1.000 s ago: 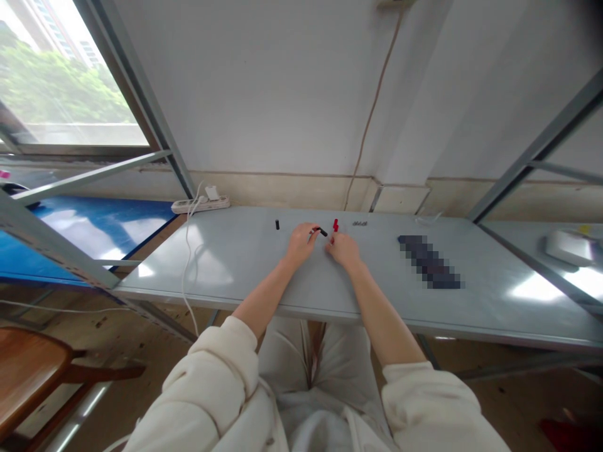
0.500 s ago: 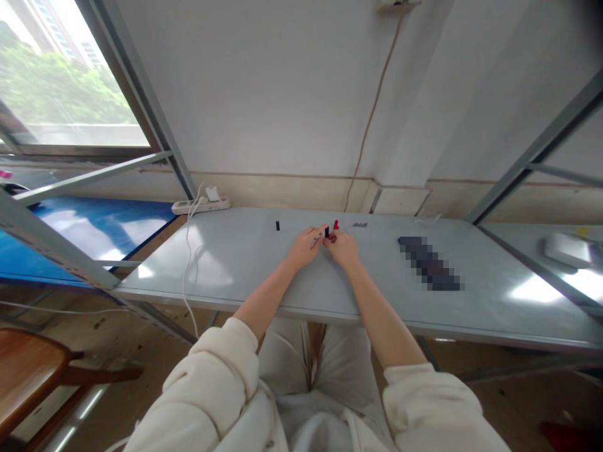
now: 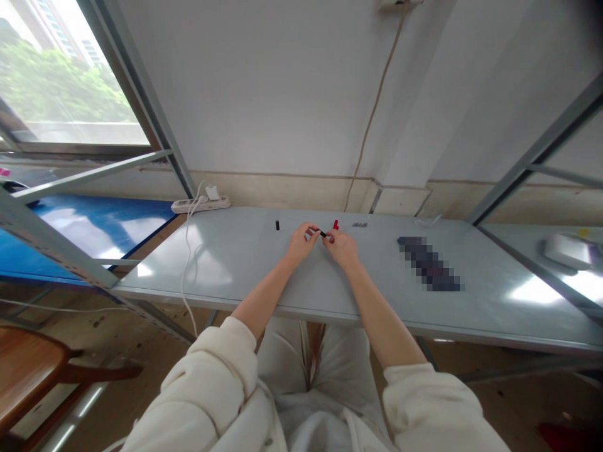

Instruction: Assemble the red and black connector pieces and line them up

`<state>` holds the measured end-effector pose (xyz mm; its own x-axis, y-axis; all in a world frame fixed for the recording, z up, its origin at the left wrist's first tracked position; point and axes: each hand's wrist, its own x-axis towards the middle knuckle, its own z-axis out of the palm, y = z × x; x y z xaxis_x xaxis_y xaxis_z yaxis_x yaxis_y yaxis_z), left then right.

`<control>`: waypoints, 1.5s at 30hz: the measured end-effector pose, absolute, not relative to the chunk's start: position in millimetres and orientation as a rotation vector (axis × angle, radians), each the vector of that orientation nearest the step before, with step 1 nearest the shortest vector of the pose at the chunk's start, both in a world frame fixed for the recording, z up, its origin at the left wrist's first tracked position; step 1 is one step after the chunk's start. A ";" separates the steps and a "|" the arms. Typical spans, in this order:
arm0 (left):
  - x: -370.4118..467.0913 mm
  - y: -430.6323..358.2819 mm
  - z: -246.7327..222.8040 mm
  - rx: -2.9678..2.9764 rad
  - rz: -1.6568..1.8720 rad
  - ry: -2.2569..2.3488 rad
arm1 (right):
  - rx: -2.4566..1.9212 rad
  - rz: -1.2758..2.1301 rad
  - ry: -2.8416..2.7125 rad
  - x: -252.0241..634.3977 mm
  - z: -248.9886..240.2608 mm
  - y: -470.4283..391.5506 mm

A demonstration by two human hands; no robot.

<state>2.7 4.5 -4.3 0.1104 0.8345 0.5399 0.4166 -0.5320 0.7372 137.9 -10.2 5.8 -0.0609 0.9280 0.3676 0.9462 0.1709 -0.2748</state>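
Left hand (image 3: pixel 300 244) and right hand (image 3: pixel 343 248), fingertips pinched narrow, hold a short black cylinder (image 3: pixel 323 233) between them, over the smooth grey tabletop (image 3: pixel 249 242). Small red piece (image 3: pixel 335 224) just beyond the right.

From my distant post I saw a pale wall (image 3: pixel 282 94) behind a grey table (image 3: pixel 245 242), bright trees (image 3: pixel 56 81) through the left window (image 3: pixel 117 129), a blue table (image 3: pixel 56 251) below, and a wooden chair (image 3: pixel 31 373) over brown floor (image 3: pixel 136 351).
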 end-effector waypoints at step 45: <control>-70.0 64.0 36.5 2.154 1.083 1.926 | -1.583 0.146 -2.075 132.1 3.9 -13.2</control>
<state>-70.0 64.0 36.5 -0.0245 0.8902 0.4548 0.8512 -0.2200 0.4765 132.1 -13.2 3.9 -0.1805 0.9242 0.3365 0.8681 0.3105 -0.3872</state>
